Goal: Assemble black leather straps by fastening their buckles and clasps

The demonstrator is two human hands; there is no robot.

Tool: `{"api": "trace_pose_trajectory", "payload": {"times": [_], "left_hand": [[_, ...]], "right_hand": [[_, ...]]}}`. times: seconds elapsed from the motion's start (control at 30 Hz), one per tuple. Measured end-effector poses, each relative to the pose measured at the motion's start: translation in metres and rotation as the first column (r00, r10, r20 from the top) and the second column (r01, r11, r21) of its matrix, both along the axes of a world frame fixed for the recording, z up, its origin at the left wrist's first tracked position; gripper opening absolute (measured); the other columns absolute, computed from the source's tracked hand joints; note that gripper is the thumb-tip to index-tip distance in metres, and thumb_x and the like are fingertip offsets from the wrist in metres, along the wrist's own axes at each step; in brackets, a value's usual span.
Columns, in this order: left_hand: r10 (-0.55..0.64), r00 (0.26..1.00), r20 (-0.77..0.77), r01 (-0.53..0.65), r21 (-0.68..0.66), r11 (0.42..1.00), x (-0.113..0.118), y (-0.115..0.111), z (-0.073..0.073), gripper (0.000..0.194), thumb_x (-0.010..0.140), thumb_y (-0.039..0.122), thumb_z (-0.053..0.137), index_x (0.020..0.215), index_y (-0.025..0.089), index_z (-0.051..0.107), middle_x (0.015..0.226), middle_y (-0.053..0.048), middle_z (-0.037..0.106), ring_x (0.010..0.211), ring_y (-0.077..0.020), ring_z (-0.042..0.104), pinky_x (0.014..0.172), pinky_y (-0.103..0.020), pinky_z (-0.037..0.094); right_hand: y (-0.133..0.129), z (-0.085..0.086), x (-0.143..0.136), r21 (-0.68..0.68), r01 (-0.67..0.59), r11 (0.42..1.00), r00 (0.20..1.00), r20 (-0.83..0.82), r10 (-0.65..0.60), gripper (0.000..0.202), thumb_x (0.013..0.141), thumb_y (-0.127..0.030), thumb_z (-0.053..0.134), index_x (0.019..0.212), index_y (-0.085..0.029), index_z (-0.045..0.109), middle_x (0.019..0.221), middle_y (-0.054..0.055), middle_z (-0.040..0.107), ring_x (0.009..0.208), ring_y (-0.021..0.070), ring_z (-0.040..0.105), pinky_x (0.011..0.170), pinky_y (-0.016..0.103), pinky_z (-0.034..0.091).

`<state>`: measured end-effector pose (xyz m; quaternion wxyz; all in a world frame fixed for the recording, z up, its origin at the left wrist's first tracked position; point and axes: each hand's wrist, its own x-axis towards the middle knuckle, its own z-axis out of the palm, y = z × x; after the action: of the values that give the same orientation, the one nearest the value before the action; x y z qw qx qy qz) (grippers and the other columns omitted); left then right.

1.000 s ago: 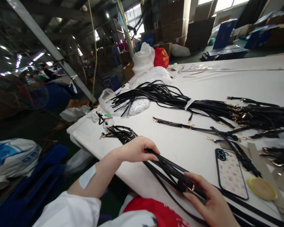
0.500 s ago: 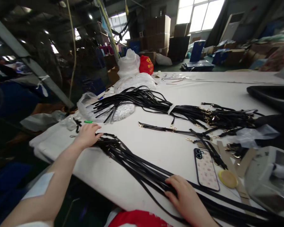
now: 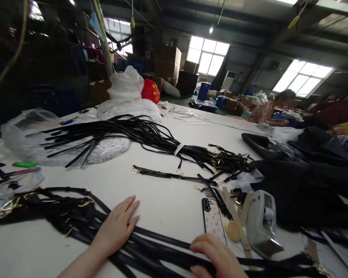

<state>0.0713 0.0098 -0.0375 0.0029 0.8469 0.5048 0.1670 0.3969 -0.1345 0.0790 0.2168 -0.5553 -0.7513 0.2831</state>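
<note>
windows light the far wall of a dim workshop, its left side too dark for me to read, as a person in a patterned top sits beyond the long white table, small in my view. nearest the camera, a bundle of black straps crosses the tabletop, its brass-coloured clips at the left edge, some cut off by the frame; straps also run below the bottom edge. the left hand lies across them, fingers extended and slightly spread, covering part of the bundle. the right hand curves over the same straps, cropped at the bottom; from here i can't tell whether it grips any. just beyond it, a patterned phone lies partly hidden behind the fingers, beside a yellow-rimmed disc. farther back, a second bundle is bound by a white tie, its clips too tangled for me to separate.
</note>
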Motion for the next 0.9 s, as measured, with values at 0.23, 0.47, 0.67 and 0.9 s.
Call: {"api": "trace_pose_trajectory", "payload": {"times": [0.23, 0.47, 0.67, 0.9], "left_hand": [[-0.001, 1.000, 0.007, 0.001, 0.075, 0.997, -0.004, 0.004, -0.005, 0.045, 0.088, 0.043, 0.051, 0.127, 0.024, 0.062, 0.138, -0.008, 0.057, 0.123, -0.0280, 0.056, 0.104, -0.045, 0.049], [-0.003, 0.999, -0.032, 0.008, 0.164, 0.986, -0.010, 0.007, -0.010, 0.043, 0.087, 0.045, 0.052, 0.125, 0.027, 0.064, 0.134, -0.005, 0.060, 0.118, -0.0263, 0.061, 0.098, -0.041, 0.055], [0.028, 0.999, 0.018, -0.030, 0.181, 0.983, -0.008, 0.009, -0.010, 0.037, 0.087, 0.041, 0.053, 0.120, 0.030, 0.067, 0.129, -0.004, 0.064, 0.114, -0.0257, 0.064, 0.094, -0.040, 0.058], [0.026, 0.993, 0.111, -0.044, 0.161, 0.986, -0.003, 0.006, 0.003, 0.035, 0.088, 0.038, 0.053, 0.117, 0.026, 0.067, 0.124, -0.006, 0.067, 0.111, -0.0271, 0.065, 0.093, -0.042, 0.058]], "right_hand": [[0.147, 0.023, 0.044, 0.023, 0.367, 0.930, 0.905, 0.224, -0.363, 0.020, 0.093, -0.029, 0.052, 0.102, -0.021, 0.068, 0.103, 0.003, 0.071, 0.097, 0.0165, 0.064, 0.088, 0.026, 0.049], [0.264, -0.027, 0.071, 0.065, 0.594, 0.802, 0.702, 0.445, -0.556, 0.028, 0.094, -0.033, 0.058, 0.117, -0.017, 0.060, 0.121, 0.009, 0.061, 0.105, 0.0221, 0.062, 0.090, 0.044, 0.052], [0.283, -0.029, 0.068, 0.064, 0.600, 0.798, 0.666, 0.513, -0.542, 0.031, 0.094, -0.032, 0.059, 0.120, -0.015, 0.059, 0.122, 0.010, 0.060, 0.104, 0.0225, 0.062, 0.088, 0.043, 0.053], [0.212, -0.002, 0.046, -0.077, 0.427, 0.901, 0.848, 0.380, -0.370, 0.019, 0.096, -0.024, 0.049, 0.094, -0.015, 0.065, 0.078, 0.003, 0.069, 0.073, 0.0151, 0.064, 0.069, 0.027, 0.048]]}}
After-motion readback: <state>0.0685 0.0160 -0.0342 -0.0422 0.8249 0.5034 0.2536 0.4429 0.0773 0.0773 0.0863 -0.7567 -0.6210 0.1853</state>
